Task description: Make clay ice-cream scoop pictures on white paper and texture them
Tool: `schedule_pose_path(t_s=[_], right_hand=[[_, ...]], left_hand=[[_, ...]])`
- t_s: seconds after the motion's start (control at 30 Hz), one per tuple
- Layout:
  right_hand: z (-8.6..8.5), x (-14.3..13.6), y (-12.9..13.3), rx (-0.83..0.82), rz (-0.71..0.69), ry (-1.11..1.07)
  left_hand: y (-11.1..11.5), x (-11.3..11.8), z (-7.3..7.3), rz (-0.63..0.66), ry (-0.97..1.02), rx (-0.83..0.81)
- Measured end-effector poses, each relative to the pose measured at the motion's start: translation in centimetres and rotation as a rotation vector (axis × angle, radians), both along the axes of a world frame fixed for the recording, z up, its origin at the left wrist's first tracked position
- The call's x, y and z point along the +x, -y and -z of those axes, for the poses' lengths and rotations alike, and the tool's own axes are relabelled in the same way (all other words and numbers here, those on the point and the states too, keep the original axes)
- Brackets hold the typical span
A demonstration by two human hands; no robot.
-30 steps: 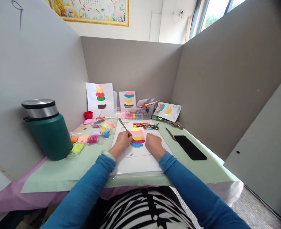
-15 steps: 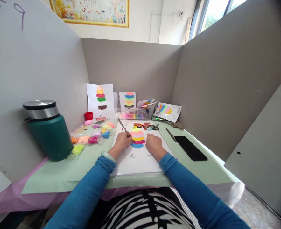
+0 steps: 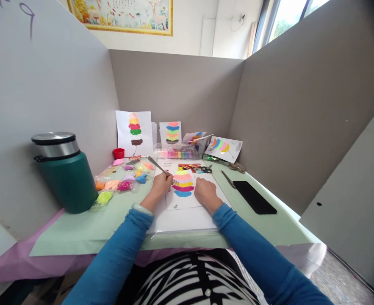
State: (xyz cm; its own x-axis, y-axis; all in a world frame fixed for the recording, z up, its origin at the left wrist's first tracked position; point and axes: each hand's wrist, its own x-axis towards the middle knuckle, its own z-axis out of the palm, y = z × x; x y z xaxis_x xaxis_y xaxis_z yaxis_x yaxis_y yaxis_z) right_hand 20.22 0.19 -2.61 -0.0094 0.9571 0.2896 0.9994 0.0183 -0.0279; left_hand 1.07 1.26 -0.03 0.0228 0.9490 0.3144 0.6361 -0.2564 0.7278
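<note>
In the middle of the table lies a sheet of white paper (image 3: 191,202) bearing curved clay bands (image 3: 183,187) in yellow, pink, lilac, deep yellow, magenta and blue. My left hand (image 3: 162,186) is closed round a metal fork (image 3: 157,164), whose handle slants up to the left. The fork's tines point right, over the left end of the bands near the deep yellow one. Curled into a fist, my right hand (image 3: 206,193) rests on the paper's right side, beside the bands. Its fingertips are hidden, so whatever may be in them cannot be made out.
Bagged coloured clay (image 3: 125,185) and a green flask (image 3: 64,178) stand on the left. A phone (image 3: 255,197), a knife (image 3: 228,179) and scissors (image 3: 206,169) lie right. Behind are a red cup (image 3: 118,153), a clay pack (image 3: 177,151) and pictures (image 3: 142,144) against grey partitions (image 3: 177,89).
My left hand has moved slightly left, and the fork's tines have shifted up from the magenta band towards the deep yellow one. The fork lies flatter. My right hand keeps its place.
</note>
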Motion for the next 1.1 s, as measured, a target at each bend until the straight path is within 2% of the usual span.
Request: schedule_pose_path(t_s=[0.13, 0.23, 0.33, 0.43, 0.5, 0.57, 0.67, 0.73, 0.9, 1.03, 1.1], right_hand=[[-0.4, 0.2, 0.1, -0.001, -0.013, -0.079], [-0.8, 0.3, 0.3, 0.131, -0.085, -0.29], [-1.3, 0.0, 0.6, 0.233, -0.375, -0.672], [-1.6, -0.6, 0.8, 0.078, -0.659, -1.062], [-1.8, -0.8, 0.7, -0.016, -0.723, -1.212], [-1.9, -0.7, 0.5, -0.023, -0.709, -1.302], [-1.9, -0.3, 0.2, 0.094, -0.602, -1.465], [-1.9, -0.2, 0.2, 0.124, -0.58, -1.531], [-1.9, -0.8, 0.5, 0.0, -0.671, -1.385], [-1.6, -0.2, -0.4, 0.065, -0.476, -1.487], [-1.3, 0.4, -1.0, 0.055, -0.398, -1.499]], left_hand=[[0.0, 0.0, -0.2, 0.108, 0.146, 0.003], [0.1, 0.2, -0.3, 0.166, 0.097, 0.06], [0.7, 0.5, -0.5, 0.288, -0.038, 0.099], [1.4, 0.7, -0.8, 0.454, -0.155, 0.073], [1.7, 0.8, -0.8, 0.53, -0.183, 0.041], [1.8, 0.8, -0.9, 0.544, -0.173, 0.02], [1.7, 0.7, -0.9, 0.473, -0.146, 0.017], [1.6, 0.6, -1.0, 0.435, -0.148, 0.008], [1.4, 0.6, -1.0, 0.408, -0.208, -0.033], [0.8, -0.4, -1.0, 0.207, -0.243, 0.025], [0.7, -1.1, -1.0, 0.186, -0.374, -0.002]])
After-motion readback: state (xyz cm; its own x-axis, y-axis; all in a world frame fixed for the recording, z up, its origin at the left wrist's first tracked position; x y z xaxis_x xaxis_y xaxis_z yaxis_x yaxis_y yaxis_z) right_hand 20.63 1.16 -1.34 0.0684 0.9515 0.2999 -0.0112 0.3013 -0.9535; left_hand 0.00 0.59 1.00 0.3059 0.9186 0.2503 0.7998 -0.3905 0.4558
